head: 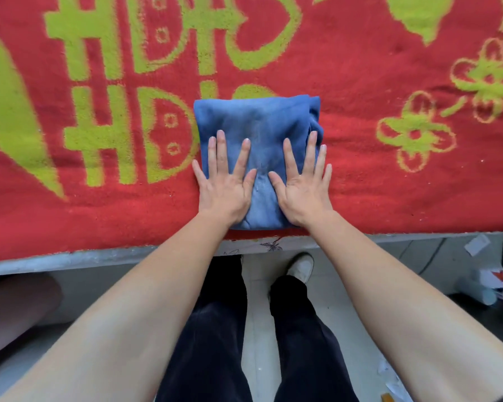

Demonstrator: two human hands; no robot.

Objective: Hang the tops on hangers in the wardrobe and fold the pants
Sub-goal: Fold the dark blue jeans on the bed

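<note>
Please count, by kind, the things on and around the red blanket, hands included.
Folded blue pants: 1
Red blanket: 1
Hands flat on the pants: 2, left hand and right hand
Total: 4

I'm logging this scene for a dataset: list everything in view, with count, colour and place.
folded garment: one, blue, on the blanket near the bed's front edge
blanket: one, red with yellow-green patterns, covering the bed
bed edge: one, grey, just below the blanket
paper scraps: a few, white, on the floor at the right
shoe: one, white, on the floor by the bed edge
trousers: one pair, dark, worn by the person
left hand: one, flat, fingers spread, pressing on the garment
right hand: one, flat, fingers spread, pressing on the garment
</note>
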